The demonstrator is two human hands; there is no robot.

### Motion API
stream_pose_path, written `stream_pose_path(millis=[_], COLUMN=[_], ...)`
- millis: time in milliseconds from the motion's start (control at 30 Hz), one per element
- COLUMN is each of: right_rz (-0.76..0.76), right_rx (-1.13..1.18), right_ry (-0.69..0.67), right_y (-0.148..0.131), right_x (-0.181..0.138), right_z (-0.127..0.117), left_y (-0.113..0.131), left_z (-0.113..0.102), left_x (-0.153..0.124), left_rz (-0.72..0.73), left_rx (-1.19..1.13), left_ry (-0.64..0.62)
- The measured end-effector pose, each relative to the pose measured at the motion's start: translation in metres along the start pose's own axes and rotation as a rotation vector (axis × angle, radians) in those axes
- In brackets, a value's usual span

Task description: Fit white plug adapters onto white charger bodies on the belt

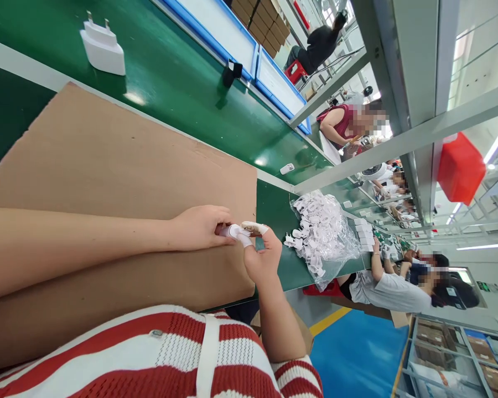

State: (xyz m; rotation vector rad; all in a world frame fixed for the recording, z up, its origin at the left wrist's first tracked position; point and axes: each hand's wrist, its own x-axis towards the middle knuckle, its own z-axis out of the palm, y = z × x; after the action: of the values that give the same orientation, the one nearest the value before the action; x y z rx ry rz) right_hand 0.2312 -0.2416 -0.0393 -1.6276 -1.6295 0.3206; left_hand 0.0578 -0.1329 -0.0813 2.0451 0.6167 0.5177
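Note:
Both my hands meet over the cardboard near its right end. My left hand (201, 228) is closed, its fingertips pinching a small white plastic part (231, 231). My right hand (264, 255) reaches in from the right, with white covers on its thumb and forefinger; the forefinger's cover is stained brown. The right thumb and forefinger are closed at the part's right end. My fingers hide much of the part, so its exact kind is unclear. Close by on the right lies a clear plastic bag (330, 235) heaped with small white plastic pieces.
Brown cardboard (149, 149) covers the bench before me. Beyond it runs a green surface (182, 105) with a white plug charger (103, 47), a small black object (231, 73) and blue-edged trays (278, 77). A metal frame post (315, 179) rises at right. Co-workers sit farther along.

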Motion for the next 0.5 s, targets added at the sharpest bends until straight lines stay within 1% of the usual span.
stream_pose_path(millis=[67, 100, 167, 200, 267, 367, 467, 500], right_rz=[0.018, 0.050, 0.188, 0.268, 0.363, 0.343, 0.294, 0.270], right_rx=[0.052, 0.107, 0.291, 0.393, 0.525, 0.500, 0.431, 0.392], right_ry=[-0.008, -0.009, 0.023, 0.061, 0.108, 0.050, -0.099, -0.128], right_y=[-0.001, -0.002, -0.006, -0.007, -0.010, -0.013, -0.013, -0.013], right_x=[-0.004, -0.005, -0.003, 0.000, 0.004, 0.008, 0.004, 0.003], right_z=[0.002, 0.002, 0.002, 0.000, -0.003, -0.012, -0.022, -0.025], left_y=[-0.001, -0.001, -0.002, -0.002, -0.003, -0.004, -0.005, -0.006], left_z=[0.000, 0.000, 0.000, 0.000, 0.001, 0.002, 0.004, 0.005], left_x=[0.000, -0.001, -0.001, 0.000, 0.000, 0.000, -0.001, -0.001], left_rz=[-0.004, -0.003, 0.000, -0.001, -0.006, -0.025, -0.027, -0.017], left_rx=[-0.009, -0.020, -0.030, -0.022, 0.002, 0.019, 0.030, 0.030], left_ry=[-0.004, -0.006, -0.012, -0.013, -0.016, -0.002, 0.013, 0.013])
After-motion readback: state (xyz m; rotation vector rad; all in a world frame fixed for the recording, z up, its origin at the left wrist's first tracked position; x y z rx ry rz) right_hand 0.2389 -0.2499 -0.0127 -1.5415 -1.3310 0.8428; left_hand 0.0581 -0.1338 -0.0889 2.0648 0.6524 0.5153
